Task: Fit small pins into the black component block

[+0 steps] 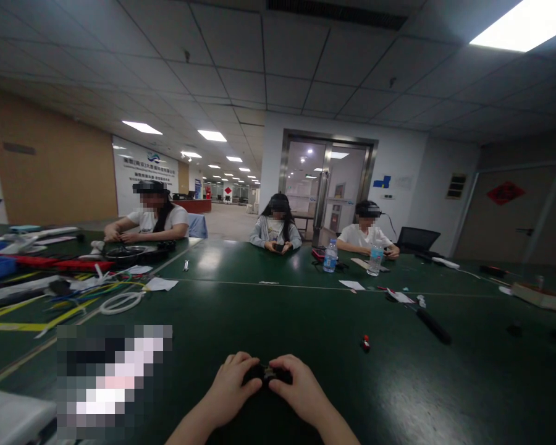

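At the near edge of the green table, my left hand and my right hand face each other. Between them is a small black object with a paler, metallic-looking middle part. Fingers and thumb of my left hand are closed on its left end; those of my right hand grip the right end. Its exact kind I cannot make out, since the fingers cover much of it. To the right, apart from both hands, lies a tiny red and silver piece.
A coiled white cable and mixed wires lie on the left, near a white box. Two water bottles stand farther back. A black-handled tool rests at right. Three people sit across the green table.
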Available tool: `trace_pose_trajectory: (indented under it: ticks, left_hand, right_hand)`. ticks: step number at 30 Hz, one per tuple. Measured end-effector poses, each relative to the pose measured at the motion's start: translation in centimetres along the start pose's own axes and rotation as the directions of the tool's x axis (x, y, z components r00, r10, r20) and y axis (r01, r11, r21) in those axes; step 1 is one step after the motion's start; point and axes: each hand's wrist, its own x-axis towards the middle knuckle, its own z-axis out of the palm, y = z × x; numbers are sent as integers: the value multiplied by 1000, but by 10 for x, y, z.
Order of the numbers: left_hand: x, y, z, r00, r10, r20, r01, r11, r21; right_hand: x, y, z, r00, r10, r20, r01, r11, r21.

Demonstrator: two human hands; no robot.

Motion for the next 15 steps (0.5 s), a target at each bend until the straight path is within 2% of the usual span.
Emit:
trace_pose_trajectory:
  ticks: [6,11,15]
  left_hand:
    - [0,3,-1,1000,-6,-15,6,1000,11]
    - [0,11,-6,999,-37,10,37,999,22]
    - [5,8,-6,1000,-21,17,20,999,28]
  right_hand:
    - [3,4,2,999,31,-18,-30,999,35]
    - [7,2,-7,996,55,75,-57,998,26]
    - [11,-1,-12,993,68,93,-70,997,17]
